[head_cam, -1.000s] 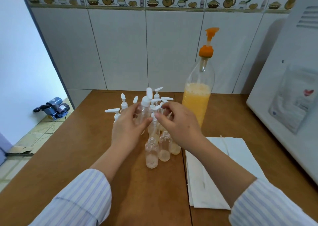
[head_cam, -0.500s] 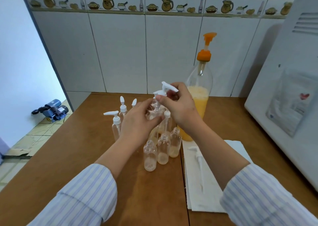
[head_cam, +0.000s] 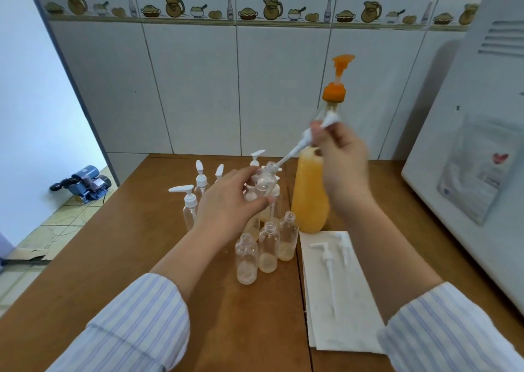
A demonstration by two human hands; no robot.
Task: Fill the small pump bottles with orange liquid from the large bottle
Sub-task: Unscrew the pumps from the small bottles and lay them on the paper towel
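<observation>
I see a big bottle (head_cam: 310, 198) of orange juice-like liquid with an orange pump (head_cam: 336, 88), white pump tops (head_cam: 329, 258), a brown counter (head_cam: 113, 258), and blue-striped sleeves (head_cam: 136, 323).

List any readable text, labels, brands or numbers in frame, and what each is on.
No text can be read.
Pouch stuck on the white appliance: printed lines and a red mark, too blurred to read.
Blue pump on the floor: pale label patch, too small to read.
Wall tile border: pictures of jugs and bowls only, no words.
Large bottle and small bottles: no labels.
</observation>
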